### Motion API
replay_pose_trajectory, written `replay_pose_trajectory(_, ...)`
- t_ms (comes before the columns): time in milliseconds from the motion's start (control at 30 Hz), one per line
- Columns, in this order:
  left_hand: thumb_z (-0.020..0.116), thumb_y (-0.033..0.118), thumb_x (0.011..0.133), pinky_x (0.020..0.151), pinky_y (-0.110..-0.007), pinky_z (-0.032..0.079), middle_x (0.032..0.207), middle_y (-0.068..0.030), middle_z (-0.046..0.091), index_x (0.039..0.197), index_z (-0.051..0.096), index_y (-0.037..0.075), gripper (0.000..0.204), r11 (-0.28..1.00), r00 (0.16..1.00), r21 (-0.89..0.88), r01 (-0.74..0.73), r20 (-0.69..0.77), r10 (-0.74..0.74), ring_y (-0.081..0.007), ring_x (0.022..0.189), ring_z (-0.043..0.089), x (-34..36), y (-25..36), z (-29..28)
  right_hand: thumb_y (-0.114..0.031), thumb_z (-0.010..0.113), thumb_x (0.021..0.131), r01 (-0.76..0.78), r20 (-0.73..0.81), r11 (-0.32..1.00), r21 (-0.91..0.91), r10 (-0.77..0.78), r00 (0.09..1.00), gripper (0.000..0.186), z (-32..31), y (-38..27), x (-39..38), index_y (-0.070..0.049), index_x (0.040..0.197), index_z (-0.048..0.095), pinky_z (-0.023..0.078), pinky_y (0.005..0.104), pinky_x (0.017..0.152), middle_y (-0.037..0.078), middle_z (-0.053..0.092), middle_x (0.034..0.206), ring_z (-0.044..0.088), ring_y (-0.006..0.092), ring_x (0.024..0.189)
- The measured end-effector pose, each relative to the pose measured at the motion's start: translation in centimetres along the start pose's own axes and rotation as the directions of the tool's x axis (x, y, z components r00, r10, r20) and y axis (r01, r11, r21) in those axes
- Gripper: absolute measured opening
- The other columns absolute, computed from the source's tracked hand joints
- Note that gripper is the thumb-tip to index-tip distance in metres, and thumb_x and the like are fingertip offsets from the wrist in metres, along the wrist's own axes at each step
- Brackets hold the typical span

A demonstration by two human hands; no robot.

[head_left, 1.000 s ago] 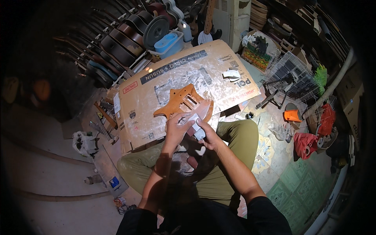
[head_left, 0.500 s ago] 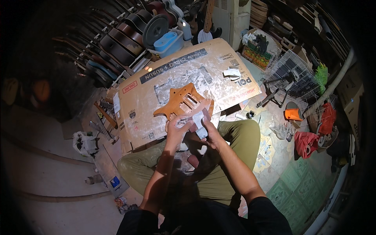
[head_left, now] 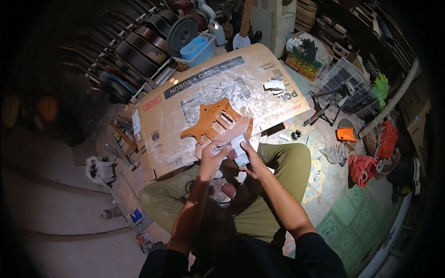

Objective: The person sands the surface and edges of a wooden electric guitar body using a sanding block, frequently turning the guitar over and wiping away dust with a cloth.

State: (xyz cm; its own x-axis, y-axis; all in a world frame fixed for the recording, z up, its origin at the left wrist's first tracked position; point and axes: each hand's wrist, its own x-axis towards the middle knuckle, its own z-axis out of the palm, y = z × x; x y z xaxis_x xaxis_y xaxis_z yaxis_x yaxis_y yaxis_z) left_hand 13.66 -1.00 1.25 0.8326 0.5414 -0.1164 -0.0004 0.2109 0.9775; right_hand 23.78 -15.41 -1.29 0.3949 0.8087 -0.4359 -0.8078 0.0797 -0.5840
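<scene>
An orange-brown wooden guitar body [head_left: 206,120] with cut cavities lies near the front of a dusty cardboard sheet [head_left: 162,116]. At its lower edge, my left hand [head_left: 214,157] has its fingers curled and its thumb against a red-brown sheet, probably sandpaper [head_left: 232,154], which is around a pale grey block [head_left: 240,157]. My right hand [head_left: 253,164] is closed on the block's right side, thumb up along it. Both hands are held close together over my lap. A loose red-brown piece [head_left: 228,190] is down between my legs. A crumpled white scrap [head_left: 274,85] rests on the cardboard.
Rows of guitars [head_left: 141,51] stand at the back left beside a blue tub [head_left: 192,46]. On the right are a wire cage [head_left: 343,83], a black stand [head_left: 320,113], red bags [head_left: 361,169] and an orange item [head_left: 346,134]. A white plastic bag [head_left: 99,169] lies at left.
My two hands have shifted slightly right and down, still holding the block and sheet. The guitar body has barely moved.
</scene>
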Motion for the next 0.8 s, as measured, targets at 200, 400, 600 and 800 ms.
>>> replay_pose_trajectory(200,0.074,0.008,0.096,0.089,-0.026,0.052,0.105,-0.0050,0.072,0.109,0.071,-0.002,0.017,0.991,0.995,-0.106,0.085,0.064,-0.079,-0.0108,0.097,0.065,0.6,-3.1,-0.9,-0.047,0.056,0.103,0.070,-0.041,0.998,-0.002,-0.070,0.997,0.067,0.1,-0.1,-0.4,-0.015,0.157,0.033,0.052,0.0254,0.058,0.002,0.067,0.107,0.065,0.0101,0.083)
replay_pose_trajectory(400,0.075,0.014,0.095,0.089,-0.026,0.051,0.105,-0.0054,0.073,0.110,0.071,-0.002,0.022,0.988,0.986,-0.020,0.155,0.071,-0.154,-0.0111,0.097,0.065,0.7,-4.1,-0.9,-0.049,0.058,0.102,0.020,-0.019,0.995,0.093,-0.018,1.000,0.053,-1.9,0.3,-0.7,-0.007,0.135,0.056,0.059,0.0325,0.080,0.006,0.070,0.112,0.070,0.0164,0.098)
replay_pose_trajectory(600,0.075,0.006,0.092,0.088,-0.029,0.053,0.104,-0.0061,0.071,0.112,0.069,0.000,0.022,0.991,0.989,0.090,0.099,0.101,-0.108,-0.0137,0.095,0.066,1.8,-5.1,-1.4,-0.044,0.060,0.103,0.019,-0.020,0.999,0.037,-0.019,1.000,0.051,-2.2,-0.3,-0.3,-0.009,0.138,0.052,0.060,0.0320,0.078,0.006,0.067,0.115,0.069,0.0156,0.095)
replay_pose_trajectory(800,0.091,0.007,0.069,0.093,-0.031,0.052,0.110,-0.0063,0.069,0.117,0.065,0.002,0.055,0.985,0.962,0.011,0.172,0.214,-0.170,-0.0176,0.102,0.065,5.1,-7.4,-4.2,-0.032,0.066,0.101,-0.033,0.094,0.989,0.143,0.020,0.995,0.044,0.4,-1.9,-1.0,-0.008,0.135,0.052,0.060,0.0336,0.080,0.008,0.065,0.119,0.069,0.0182,0.100)
